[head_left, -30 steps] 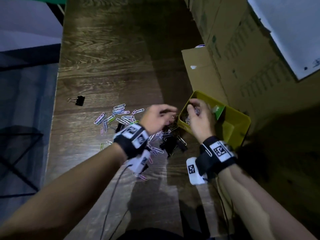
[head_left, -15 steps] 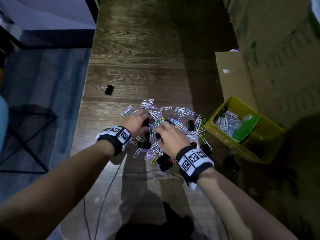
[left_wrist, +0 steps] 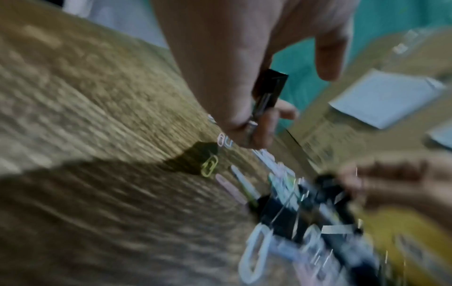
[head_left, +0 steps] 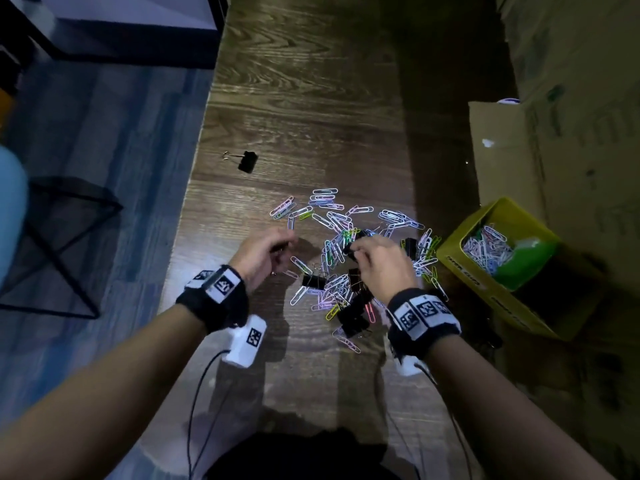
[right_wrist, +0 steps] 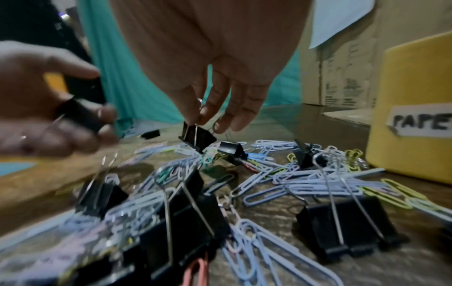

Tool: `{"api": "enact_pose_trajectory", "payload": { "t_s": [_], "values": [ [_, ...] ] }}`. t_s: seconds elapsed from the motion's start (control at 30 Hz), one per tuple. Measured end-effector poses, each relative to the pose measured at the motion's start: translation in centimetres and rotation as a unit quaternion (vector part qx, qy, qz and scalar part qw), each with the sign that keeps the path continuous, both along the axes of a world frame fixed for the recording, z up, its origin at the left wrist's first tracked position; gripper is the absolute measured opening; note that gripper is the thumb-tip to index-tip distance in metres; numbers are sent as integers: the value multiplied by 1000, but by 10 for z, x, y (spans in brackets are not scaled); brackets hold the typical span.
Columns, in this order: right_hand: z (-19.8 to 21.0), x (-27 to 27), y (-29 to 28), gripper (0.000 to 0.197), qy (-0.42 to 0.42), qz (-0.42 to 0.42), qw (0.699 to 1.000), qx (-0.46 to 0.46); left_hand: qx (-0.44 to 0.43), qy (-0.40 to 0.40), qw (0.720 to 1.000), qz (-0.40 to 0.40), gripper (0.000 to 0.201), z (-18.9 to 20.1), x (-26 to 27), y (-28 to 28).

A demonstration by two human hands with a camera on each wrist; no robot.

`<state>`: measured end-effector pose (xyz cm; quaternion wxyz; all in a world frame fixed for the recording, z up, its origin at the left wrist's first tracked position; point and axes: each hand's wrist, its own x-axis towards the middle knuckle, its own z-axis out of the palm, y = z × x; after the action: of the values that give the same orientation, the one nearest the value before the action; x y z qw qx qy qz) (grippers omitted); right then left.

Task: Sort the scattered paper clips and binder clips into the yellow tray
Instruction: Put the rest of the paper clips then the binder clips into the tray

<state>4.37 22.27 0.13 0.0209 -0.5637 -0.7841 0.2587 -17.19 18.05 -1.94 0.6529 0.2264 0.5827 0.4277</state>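
black metal binder clips and pastel wire paper clips lie heaped on the dark wood-grain table, just left of the yellow plastic tray, which already holds some paper clips. the left hand pinches one small black binder clip between thumb and fingers. the right hand lifts another black binder clip by its wire handles, likely the easiest part to catch above the tangle. one stray black binder clip sits well apart.
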Motion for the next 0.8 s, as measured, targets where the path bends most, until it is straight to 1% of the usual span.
{"api": "enact_pose_trajectory", "payload": {
  "t_s": [0.03,0.07,0.1,0.13,0.17,0.2,0.23,0.3,0.33,0.4,0.43,0.47,0.5,0.53,0.57,0.6,0.67,0.73,0.8],
  "values": [
    [3,3,2,21,17,-31,999,2,26,101,992,-72,7,-5,2,-4],
    [5,6,3,21,31,-61,998,5,59,211,963,-155,17,-11,3,-8],
    [7,8,4,22,38,-85,996,7,94,311,914,-242,32,-18,6,-12],
    [8,11,5,22,34,-101,994,10,116,392,857,-314,42,-25,11,-16],
    [9,13,6,23,22,-106,994,13,124,443,815,-352,46,-29,16,-19],
    [7,16,5,23,4,-103,995,13,130,471,795,-360,43,-29,21,-21],
    [6,18,4,24,-14,-96,995,11,144,483,790,-349,35,-30,24,-23],
    [0,20,0,26,-33,-80,996,4,177,465,803,-328,19,-30,27,-24],
    [-3,20,-3,26,-29,-75,997,1,179,438,820,-323,14,-28,26,-22],
    [-6,20,-8,24,-28,-73,997,-15,153,380,866,-287,10,-20,19,-13],
    [-5,20,-10,27,-34,-73,996,-27,135,376,883,-247,10,-15,12,-5],
    [-5,19,-12,35,-47,-68,996,-41,128,393,889,-197,10,-9,3,6],
    [-3,18,-13,45,-66,-58,994,-57,125,424,883,-156,11,-5,-8,18],
    [-2,16,-15,52,-89,-45,993,-68,119,465,867,-132,12,-1,-19,31],
    [-1,15,-17,54,-105,-32,991,-71,110,507,846,-122,13,1,-29,43],
    [-1,14,-18,52,-108,-24,991,-70,104,540,826,-121,15,1,-38,56],
    [-4,13,-19,39,-94,-26,993,-67,105,578,795,-149,16,-6,-49,79],
    [-8,14,-19,28,-70,-37,995,-61,118,584,781,-187,16,-15,-50,96],
    [-10,18,-20,22,-45,-56,996,-58,130,580,775,-214,18,-20,-45,109]
  ]
}}
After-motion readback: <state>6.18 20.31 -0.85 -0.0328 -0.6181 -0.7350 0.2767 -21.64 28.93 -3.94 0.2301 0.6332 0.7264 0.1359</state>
